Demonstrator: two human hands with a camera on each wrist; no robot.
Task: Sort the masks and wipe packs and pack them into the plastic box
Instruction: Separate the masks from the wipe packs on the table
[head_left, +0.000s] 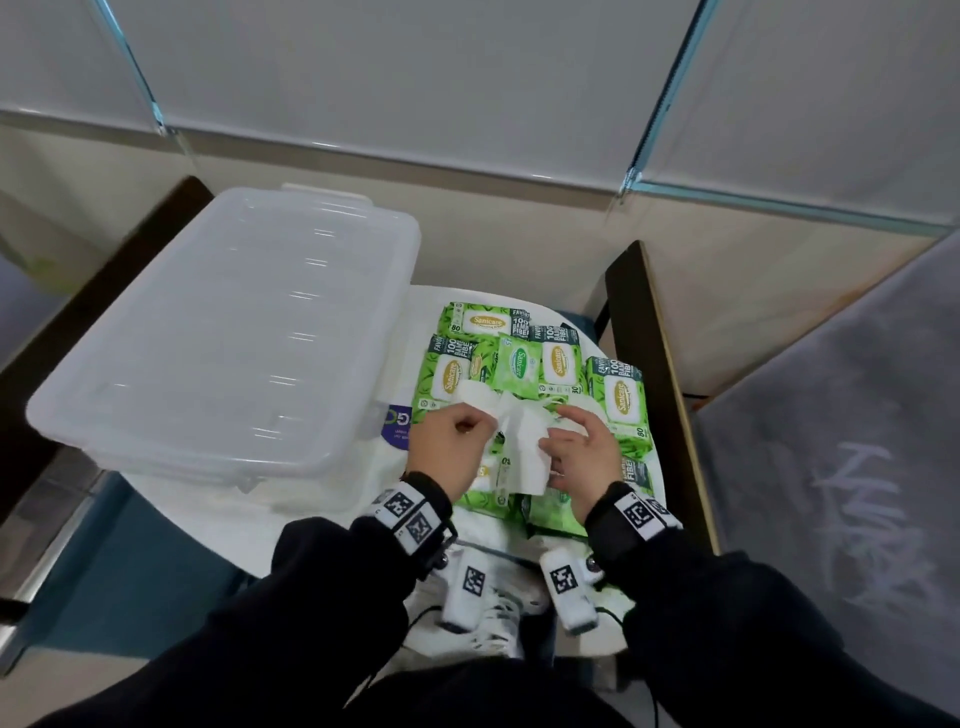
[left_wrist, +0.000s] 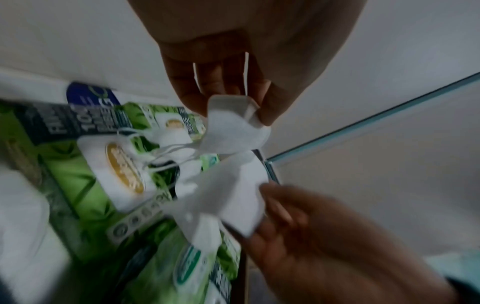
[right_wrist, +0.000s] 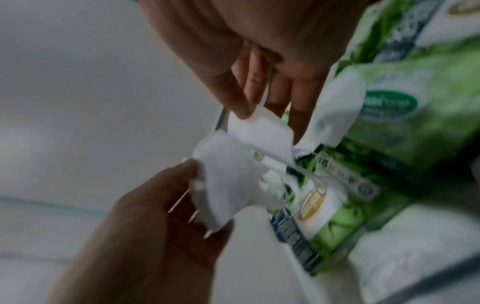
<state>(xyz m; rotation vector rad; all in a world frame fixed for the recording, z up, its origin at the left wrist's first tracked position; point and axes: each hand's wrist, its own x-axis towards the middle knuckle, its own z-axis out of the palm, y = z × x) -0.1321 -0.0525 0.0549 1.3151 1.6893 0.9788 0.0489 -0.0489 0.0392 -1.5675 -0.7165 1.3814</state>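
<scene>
Two white masks (head_left: 522, 447) hang between my hands above the wipe packs, their ear loops (left_wrist: 168, 152) tangled together. My left hand (head_left: 483, 423) pinches one folded mask (left_wrist: 233, 127) between thumb and fingers. My right hand (head_left: 558, 434) pinches the other mask (right_wrist: 262, 133) by its edge. Several green wipe packs (head_left: 618, 395) lie side by side on the white table (head_left: 171, 499) under and beyond my hands. The clear plastic box (head_left: 228, 338) stands to the left, and its lid looks to be on.
A dark wooden panel (head_left: 649, 364) stands upright along the table's right side. A white pack with a purple label (head_left: 397, 423) lies between the box and the wipe packs. A glass wall runs behind the table.
</scene>
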